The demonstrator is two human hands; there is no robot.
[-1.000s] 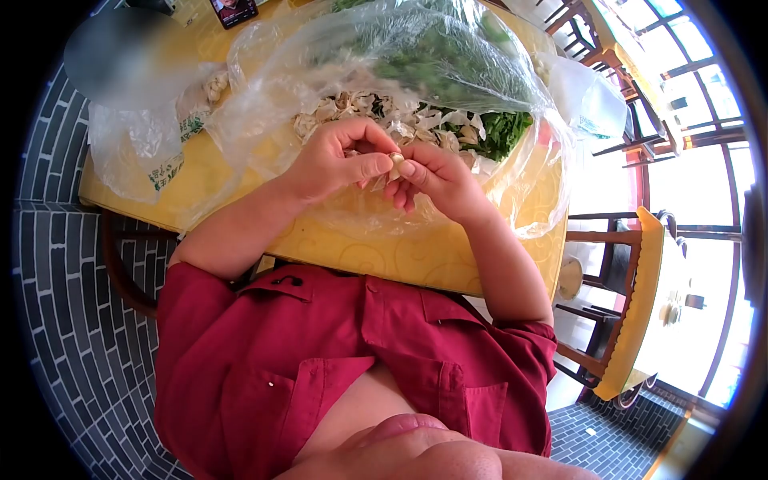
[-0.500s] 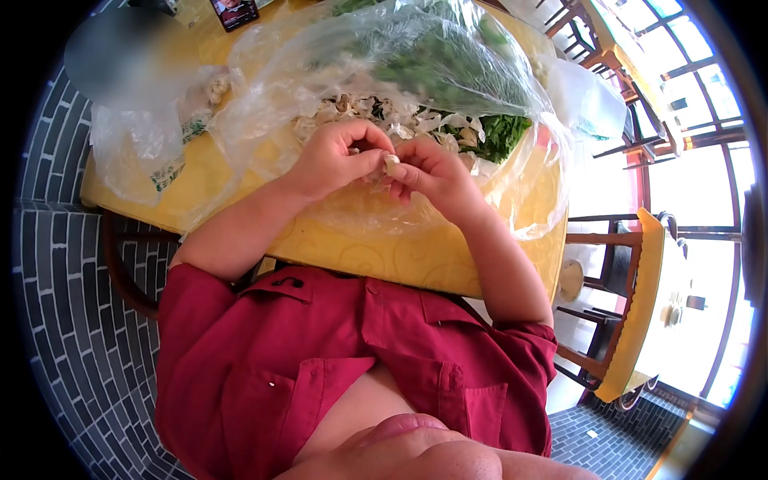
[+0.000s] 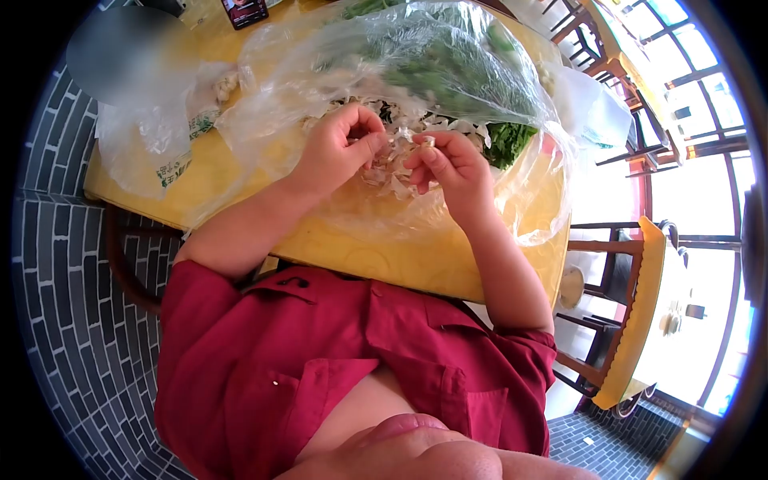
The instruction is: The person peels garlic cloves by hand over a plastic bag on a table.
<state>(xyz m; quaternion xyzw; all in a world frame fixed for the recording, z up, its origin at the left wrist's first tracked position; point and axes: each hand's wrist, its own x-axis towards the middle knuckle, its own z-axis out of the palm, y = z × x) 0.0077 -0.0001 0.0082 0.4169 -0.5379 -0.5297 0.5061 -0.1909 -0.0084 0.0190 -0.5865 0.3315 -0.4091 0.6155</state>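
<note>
Over the papery garlic skins (image 3: pixel 394 178), my right hand (image 3: pixel 454 168) pinches a small pale garlic clove (image 3: pixel 429 142) between thumb and forefinger. My left hand (image 3: pixel 340 148) is a little apart from it, thumb and fingers pressed together; whatever they hold, if anything, is too small to make out. The skins lie on a clear plastic bag (image 3: pixel 272 120) that is spread on the yellow table. Green leafy vegetables (image 3: pixel 508 142) show beside the skins and under the plastic.
A phone (image 3: pixel 244 11) lies at the table's far edge. At the left is a plastic bag with green print (image 3: pixel 144 152), near some garlic (image 3: pixel 226 86). Another whitish bag (image 3: pixel 592 104) is at the right. Chairs (image 3: pixel 612 264) and a second yellow-covered table (image 3: pixel 640 320) stand farther right.
My hands have moved apart from each other. The right one has shifted right and slightly up with the clove, and the left one slightly up. More skins show between them.
</note>
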